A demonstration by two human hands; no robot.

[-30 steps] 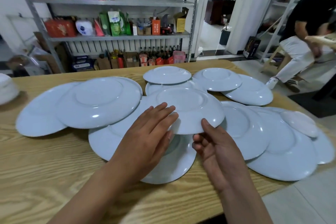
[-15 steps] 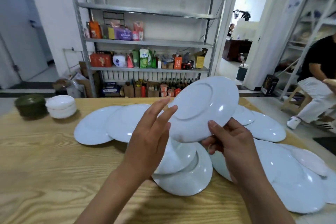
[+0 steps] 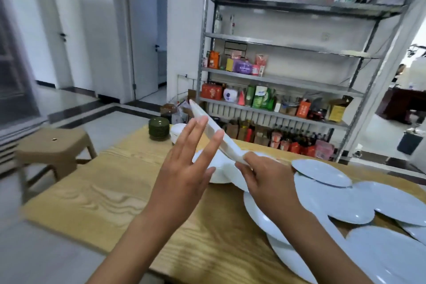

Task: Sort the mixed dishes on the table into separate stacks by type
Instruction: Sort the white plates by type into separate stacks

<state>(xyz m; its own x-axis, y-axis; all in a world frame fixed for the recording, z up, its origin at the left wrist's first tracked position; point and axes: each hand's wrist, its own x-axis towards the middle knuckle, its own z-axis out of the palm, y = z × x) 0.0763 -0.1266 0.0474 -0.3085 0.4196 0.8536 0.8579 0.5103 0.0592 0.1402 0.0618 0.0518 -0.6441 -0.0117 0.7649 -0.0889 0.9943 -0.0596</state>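
My right hand point(image 3: 268, 182) pinches a smooth white plate point(image 3: 212, 129), tilted edge-on. My left hand point(image 3: 184, 168) is spread flat against it, above the grainy wooden table point(image 3: 110, 200).

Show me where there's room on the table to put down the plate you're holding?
Bare wood lies at the table's left part, between the green bowl stack and the near edge. The right side is crowded with overlapping white plates.

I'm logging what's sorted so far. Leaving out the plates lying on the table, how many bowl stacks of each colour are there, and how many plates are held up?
Dark green bowl stack: 1
White bowl stack: 1
Held plate: 1
Total: 3
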